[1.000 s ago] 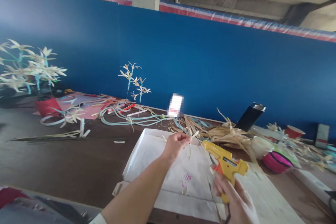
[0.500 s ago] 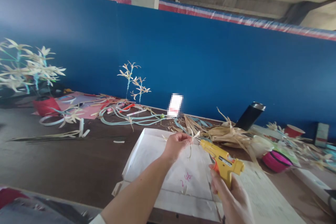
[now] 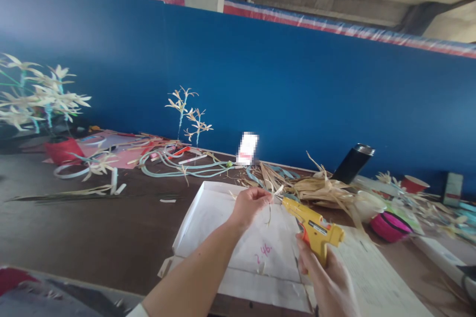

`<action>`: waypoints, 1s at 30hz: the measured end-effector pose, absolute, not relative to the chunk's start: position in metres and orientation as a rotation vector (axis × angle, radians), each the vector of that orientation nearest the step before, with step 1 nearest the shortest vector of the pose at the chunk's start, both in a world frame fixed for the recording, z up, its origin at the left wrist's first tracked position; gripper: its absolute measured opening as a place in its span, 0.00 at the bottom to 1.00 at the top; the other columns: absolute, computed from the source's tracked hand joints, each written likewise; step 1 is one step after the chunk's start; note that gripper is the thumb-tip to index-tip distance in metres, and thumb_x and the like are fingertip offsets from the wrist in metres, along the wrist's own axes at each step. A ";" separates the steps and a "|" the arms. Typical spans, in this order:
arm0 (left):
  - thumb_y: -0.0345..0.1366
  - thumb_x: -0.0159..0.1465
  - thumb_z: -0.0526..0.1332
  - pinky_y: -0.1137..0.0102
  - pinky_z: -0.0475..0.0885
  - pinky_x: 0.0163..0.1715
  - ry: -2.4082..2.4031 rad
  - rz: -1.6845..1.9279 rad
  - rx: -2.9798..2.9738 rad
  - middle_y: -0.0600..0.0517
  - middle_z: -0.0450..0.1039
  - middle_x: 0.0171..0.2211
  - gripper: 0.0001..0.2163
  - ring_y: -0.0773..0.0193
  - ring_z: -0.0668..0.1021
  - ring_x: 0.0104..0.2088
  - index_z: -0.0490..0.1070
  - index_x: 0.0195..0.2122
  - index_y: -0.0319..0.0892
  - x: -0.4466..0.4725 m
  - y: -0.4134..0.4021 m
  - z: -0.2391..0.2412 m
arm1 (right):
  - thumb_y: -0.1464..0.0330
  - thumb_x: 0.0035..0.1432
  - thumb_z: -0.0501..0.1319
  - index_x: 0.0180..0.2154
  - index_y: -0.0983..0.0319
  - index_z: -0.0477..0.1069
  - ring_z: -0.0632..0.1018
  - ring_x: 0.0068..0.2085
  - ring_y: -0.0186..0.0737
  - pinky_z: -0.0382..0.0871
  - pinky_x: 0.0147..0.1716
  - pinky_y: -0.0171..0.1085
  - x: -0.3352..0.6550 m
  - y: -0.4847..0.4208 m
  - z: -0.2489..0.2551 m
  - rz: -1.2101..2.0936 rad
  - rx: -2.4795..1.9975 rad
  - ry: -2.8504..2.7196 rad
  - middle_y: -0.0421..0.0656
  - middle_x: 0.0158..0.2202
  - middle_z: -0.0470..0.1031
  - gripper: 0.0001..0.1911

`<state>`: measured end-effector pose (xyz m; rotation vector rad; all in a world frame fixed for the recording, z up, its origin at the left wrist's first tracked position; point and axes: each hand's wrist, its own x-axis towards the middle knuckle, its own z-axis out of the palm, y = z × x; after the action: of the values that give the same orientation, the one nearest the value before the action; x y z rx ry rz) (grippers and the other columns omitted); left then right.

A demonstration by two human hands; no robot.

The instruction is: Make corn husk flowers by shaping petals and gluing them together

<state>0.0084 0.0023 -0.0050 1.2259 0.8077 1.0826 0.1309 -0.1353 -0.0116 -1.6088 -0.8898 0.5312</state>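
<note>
My left hand (image 3: 250, 206) is pinched shut on a small dried-leaf flower piece (image 3: 274, 195), held above a white flattened cardboard sheet (image 3: 223, 237). My right hand (image 3: 327, 277) grips the handle of a yellow and orange glue gun (image 3: 311, 224). The gun's nozzle points left and touches, or nearly touches, the leaf piece at my left fingertips. A thin strand hangs down from the piece.
A heap of dried leaves (image 3: 320, 189), a dark flask (image 3: 352, 163), a pink bowl (image 3: 390, 226) and a red cup (image 3: 414, 184) lie to the right. Pale cords (image 3: 178, 166), finished flower sprigs (image 3: 188, 114) and a red pot (image 3: 61, 149) stand left, against the blue wall.
My right hand has moved the glue gun left and a little forward, so its nozzle has closed on the leaf piece. My left hand has stayed almost still.
</note>
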 end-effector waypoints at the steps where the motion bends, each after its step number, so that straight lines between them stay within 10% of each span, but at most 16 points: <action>1: 0.42 0.49 0.65 0.74 0.60 0.25 0.808 1.078 1.222 0.51 0.74 0.26 0.13 0.69 0.69 0.25 0.74 0.29 0.37 0.008 0.002 -0.004 | 0.48 0.47 0.61 0.22 0.60 0.61 0.64 0.21 0.33 0.55 0.20 0.33 0.131 -0.136 -0.011 0.540 -1.620 -0.902 0.37 0.17 0.62 0.23; 30: 0.43 0.49 0.65 0.74 0.61 0.26 0.777 1.071 1.221 0.50 0.74 0.26 0.14 0.69 0.69 0.25 0.74 0.30 0.36 0.008 0.003 -0.006 | 0.48 0.49 0.59 0.19 0.60 0.60 0.64 0.22 0.34 0.55 0.21 0.34 0.130 -0.138 -0.009 0.528 -1.692 -0.932 0.37 0.17 0.61 0.24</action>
<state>0.0084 0.0027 -0.0057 1.2208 0.7765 1.0712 0.1305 -0.1384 -0.0087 -1.6923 -0.9324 0.5282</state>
